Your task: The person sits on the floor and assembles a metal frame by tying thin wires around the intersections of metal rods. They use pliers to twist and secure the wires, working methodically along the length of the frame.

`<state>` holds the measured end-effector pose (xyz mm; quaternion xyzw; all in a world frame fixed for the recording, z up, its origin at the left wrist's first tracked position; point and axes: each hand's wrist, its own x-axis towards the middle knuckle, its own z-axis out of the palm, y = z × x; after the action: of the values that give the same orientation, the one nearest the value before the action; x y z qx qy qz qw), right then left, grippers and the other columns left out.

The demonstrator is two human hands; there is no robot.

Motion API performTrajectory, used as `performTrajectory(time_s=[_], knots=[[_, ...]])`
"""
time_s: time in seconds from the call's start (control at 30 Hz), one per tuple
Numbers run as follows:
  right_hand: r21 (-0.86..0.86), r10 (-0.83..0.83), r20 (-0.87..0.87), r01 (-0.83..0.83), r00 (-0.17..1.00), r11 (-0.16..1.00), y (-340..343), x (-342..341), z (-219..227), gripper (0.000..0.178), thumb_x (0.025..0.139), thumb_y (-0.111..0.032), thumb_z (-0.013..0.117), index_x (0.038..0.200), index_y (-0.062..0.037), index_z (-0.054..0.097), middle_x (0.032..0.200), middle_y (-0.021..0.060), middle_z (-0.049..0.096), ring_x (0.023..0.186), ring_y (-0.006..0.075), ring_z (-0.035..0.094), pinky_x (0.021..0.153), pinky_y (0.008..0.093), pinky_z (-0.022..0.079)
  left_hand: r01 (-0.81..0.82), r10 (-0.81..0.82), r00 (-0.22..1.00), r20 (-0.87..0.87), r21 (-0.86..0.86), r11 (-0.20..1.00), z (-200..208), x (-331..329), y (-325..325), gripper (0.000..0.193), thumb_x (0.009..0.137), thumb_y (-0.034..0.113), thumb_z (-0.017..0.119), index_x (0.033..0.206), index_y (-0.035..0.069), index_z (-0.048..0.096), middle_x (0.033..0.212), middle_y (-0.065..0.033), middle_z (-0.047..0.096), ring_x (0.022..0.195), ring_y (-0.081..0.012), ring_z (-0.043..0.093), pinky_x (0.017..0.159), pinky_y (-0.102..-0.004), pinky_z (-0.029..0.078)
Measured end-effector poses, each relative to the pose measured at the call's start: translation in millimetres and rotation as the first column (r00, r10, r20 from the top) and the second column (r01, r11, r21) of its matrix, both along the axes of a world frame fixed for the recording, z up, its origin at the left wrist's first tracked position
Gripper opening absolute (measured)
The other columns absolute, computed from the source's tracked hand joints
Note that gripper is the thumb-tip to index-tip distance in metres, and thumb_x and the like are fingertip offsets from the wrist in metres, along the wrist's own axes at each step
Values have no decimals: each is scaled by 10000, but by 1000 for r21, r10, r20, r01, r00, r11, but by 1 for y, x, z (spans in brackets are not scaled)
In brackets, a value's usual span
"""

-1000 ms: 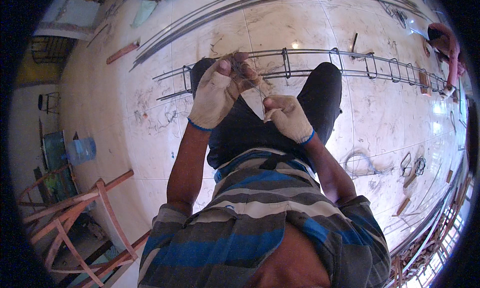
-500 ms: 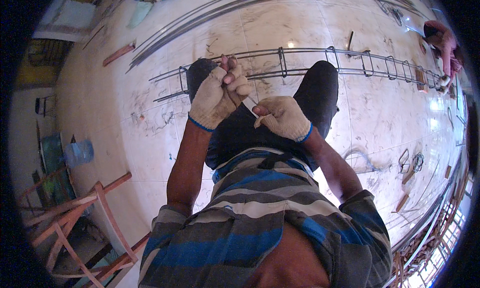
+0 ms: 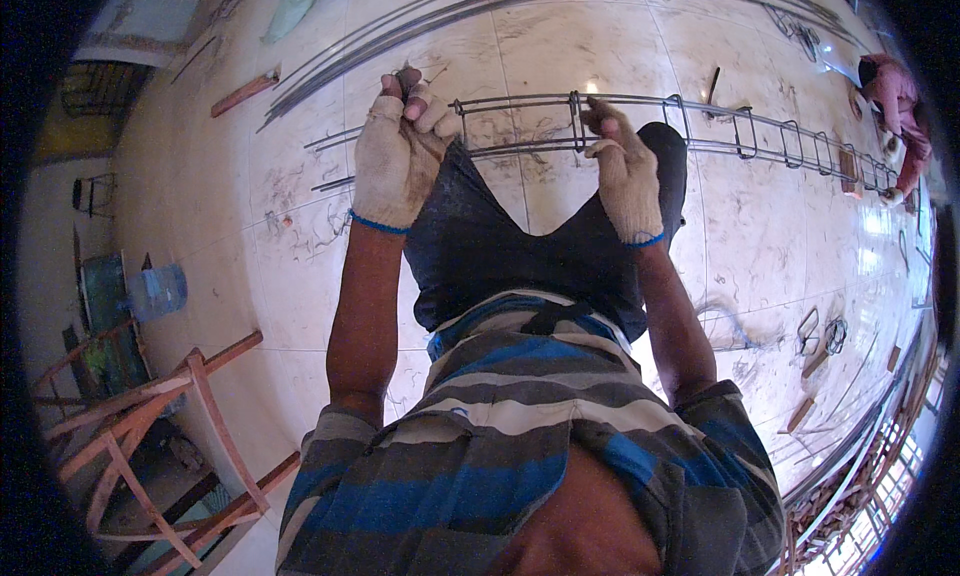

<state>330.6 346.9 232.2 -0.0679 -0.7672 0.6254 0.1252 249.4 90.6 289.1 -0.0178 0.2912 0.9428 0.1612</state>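
Note:
My left hand, in a pale work glove with bare fingertips, is raised at the left end of a long rebar cage. Its thumb and fingers are pinched around something small and dark that I cannot make out. My right hand, gloved the same way, is over my right thigh with its fingers curled. Those fingertips are close beside a square stirrup of the cage; whether they touch it, or what they hold, is unclear. The cage's long bars run sideways across the floor beyond my knees.
Long loose bars lie beyond the cage. A co-worker bends over its far right end. A wooden frame stands at lower left, near a blue water jug. Wood offcuts and wire scraps lie on the tiled floor.
My hands have moved apart: the left went up and left, the right went up and right to the stirrup. The light strip between them is no longer visible.

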Motion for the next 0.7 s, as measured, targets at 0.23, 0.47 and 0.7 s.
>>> performTrajectory(time_s=[0.23,0.47,0.7], knots=[[485,239,-225,-104,945,868,-38,2,46,420,912,-75,714,1322,-24,638,1203,191,700,1023,335,711,854,423,575,-15,15,1000,9,6,1000,1,-1,16,319,1133,310,434,1095,88,661,772,27,399,693,-112,355,672,-296,350],[504,344,85,-338,935,795,-62,10,32,425,870,-200,764,1272,-104,663,985,154,726,954,387,701,826,488,545,220,-227,974,22,167,961,-20,15,7,325,1124,354,459,1172,84,633,810,23,396,717,-121,368,710,-307,379],[424,579,335,-668,743,612,-55,42,8,397,881,-245,755,1250,-122,671,963,136,752,943,357,725,834,491,547,339,-342,936,88,-494,801,-60,49,-19,409,1104,386,516,1316,45,595,864,16,449,770,-124,436,744,-338,458]])
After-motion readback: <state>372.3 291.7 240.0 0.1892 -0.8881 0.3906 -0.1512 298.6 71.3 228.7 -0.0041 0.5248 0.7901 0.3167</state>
